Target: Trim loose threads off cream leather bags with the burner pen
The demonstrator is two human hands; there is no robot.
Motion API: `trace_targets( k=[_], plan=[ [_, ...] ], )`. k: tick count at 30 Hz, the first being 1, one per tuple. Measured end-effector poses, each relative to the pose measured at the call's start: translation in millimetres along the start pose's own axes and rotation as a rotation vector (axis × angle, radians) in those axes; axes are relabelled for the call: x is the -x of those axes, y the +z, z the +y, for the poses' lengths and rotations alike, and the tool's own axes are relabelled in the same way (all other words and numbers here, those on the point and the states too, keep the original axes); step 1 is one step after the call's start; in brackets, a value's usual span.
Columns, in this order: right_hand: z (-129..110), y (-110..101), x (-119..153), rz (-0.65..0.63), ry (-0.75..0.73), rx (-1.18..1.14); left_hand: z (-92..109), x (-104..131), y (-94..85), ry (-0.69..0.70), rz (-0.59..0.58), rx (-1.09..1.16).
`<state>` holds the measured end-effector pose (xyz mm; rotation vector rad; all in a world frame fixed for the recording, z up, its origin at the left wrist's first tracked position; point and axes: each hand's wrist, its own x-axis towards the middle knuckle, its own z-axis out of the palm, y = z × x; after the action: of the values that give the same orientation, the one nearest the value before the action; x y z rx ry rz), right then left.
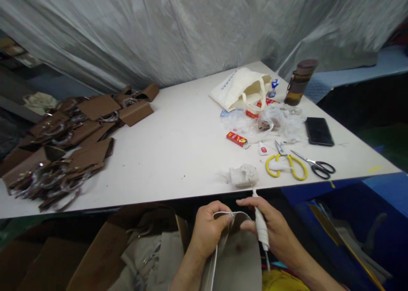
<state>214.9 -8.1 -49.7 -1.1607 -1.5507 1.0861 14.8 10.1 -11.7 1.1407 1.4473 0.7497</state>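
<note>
My left hand (208,229) pinches the white-edged rim of a grey-beige bag piece (244,252), which hangs below the table's front edge. My right hand (274,223) holds a thin tool with a white-wrapped handle (261,223); its metal shaft points down and its upper end points at the table. My right thumb and index finger are apart, close to the bag piece's rim. Just beyond the hands lies an off-white wrapped lump (244,176). Right of it are yellow-handled scissors (298,169) and black-handled scissors (320,170).
Brown bags (95,108) are heaped on the table's left. Towards the right lie a red box (237,139), small white bottle (263,148), clear plastic (290,121), cream tote (234,89), phone (319,131) and drink bottle (301,82). A carton (92,257) holds beige pieces below.
</note>
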Motion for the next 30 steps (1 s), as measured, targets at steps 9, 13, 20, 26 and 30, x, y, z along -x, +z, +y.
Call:
trace_targets(
  k=[9,13,20,26,30],
  plan=[
    [-19,10,4,-0.104,-0.106,0.273,17,28,7.5,0.200,-0.070,-0.165],
    [-22,4,10,-0.108,-0.046,0.253,16,31,7.2,0.248,-0.133,-0.196],
    [-29,-2,24,-0.110,-0.014,0.253,12,31,12.5,0.158,-0.138,0.050],
    [-31,-10,38,-0.026,-0.074,0.284,5,25,8.2,0.165,-0.172,0.391],
    [-31,-16,45,0.021,-0.025,0.254,-4,24,8.4,0.131,-0.222,0.323]
  ],
)
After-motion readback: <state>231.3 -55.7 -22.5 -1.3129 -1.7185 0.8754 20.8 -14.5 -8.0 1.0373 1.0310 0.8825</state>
